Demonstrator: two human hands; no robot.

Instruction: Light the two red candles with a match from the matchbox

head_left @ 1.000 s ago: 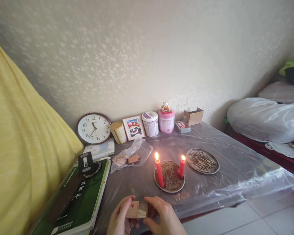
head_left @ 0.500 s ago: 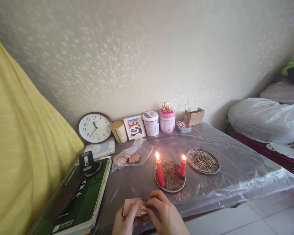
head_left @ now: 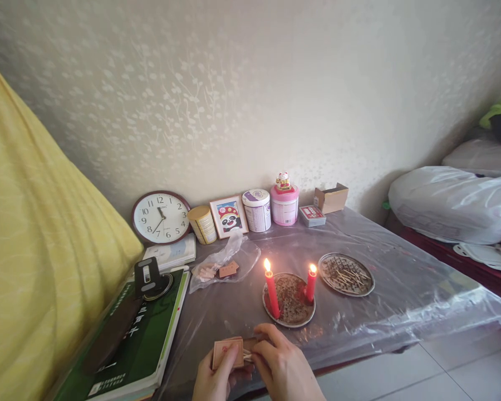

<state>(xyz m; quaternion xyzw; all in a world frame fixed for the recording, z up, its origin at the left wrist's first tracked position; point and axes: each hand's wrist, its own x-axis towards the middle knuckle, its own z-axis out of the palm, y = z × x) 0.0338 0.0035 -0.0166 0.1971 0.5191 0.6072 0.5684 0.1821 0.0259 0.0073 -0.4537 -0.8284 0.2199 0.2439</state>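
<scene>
My left hand [head_left: 217, 374] grips a small tan matchbox [head_left: 222, 356] with a red mark, thumb flat on its top. The box is slid partly open to the right, and pale matchsticks [head_left: 246, 355] show at that end. The fingers of my right hand [head_left: 281, 362] are curled in and pinch at these sticks; the fingertips partly hide them. Just beyond my hands, a round metal plate [head_left: 292, 309] bears two lit red candles, a taller left candle [head_left: 272, 295] and a shorter right candle [head_left: 311, 287]. Both flames burn.
A second metal plate [head_left: 325, 281] to the right holds several used matchsticks. A clear plastic bag [head_left: 234, 245] with more matchboxes lies behind. Green book [head_left: 150, 340] at left, clock [head_left: 161, 217], picture frame [head_left: 229, 216] and tins [head_left: 256, 211] along the wall. Plastic sheeting covers the table.
The matchbox and both hands have shifted very slightly to the right. My right fingers stay at the open end of the box; the candles keep burning.
</scene>
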